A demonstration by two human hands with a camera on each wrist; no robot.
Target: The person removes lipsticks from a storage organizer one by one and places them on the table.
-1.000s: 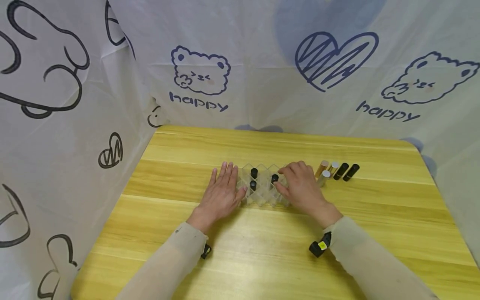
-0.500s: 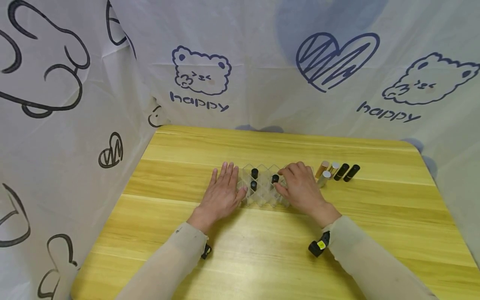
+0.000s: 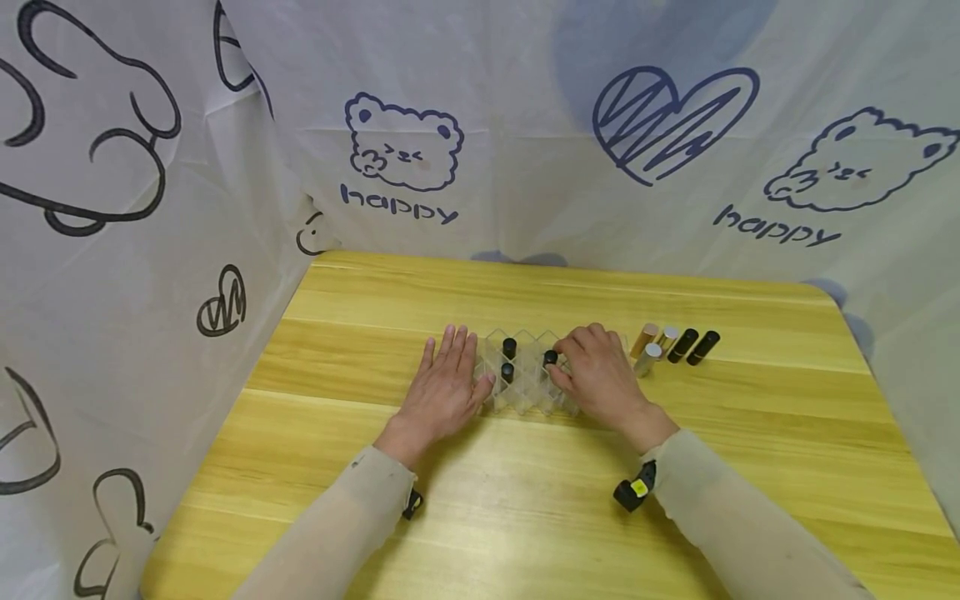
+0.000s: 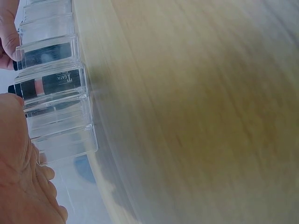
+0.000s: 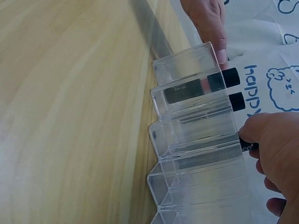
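A clear plastic lipstick holder [image 3: 528, 398] with diamond-shaped compartments stands between my hands. My left hand [image 3: 441, 392] lies at its left end, fingers straight and thumb touching the edge. At the right, thumb and fingers of my right hand [image 3: 602, 375] pinch the top of a black lipstick [image 5: 248, 143], which stands in a compartment. Two other black lipsticks, one farther back [image 3: 510, 347] and one nearer [image 3: 507, 372], stand in the left part. In the left wrist view, a black lipstick [image 4: 60, 82] with a pink band shows through the clear wall. My right hand covers the holder's right end.
Right of the holder, several lipsticks stand on the wooden table [image 3: 510, 517]: a gold one [image 3: 645, 340], silver ones [image 3: 648, 359], and two black ones [image 3: 703, 347]. White cloth with drawings [image 3: 525, 192] hangs behind the table and along its left side.
My right hand and wrist have shifted very slightly to the left, still pinching the black lipstick. The left hand and the other lipsticks stay as they were.
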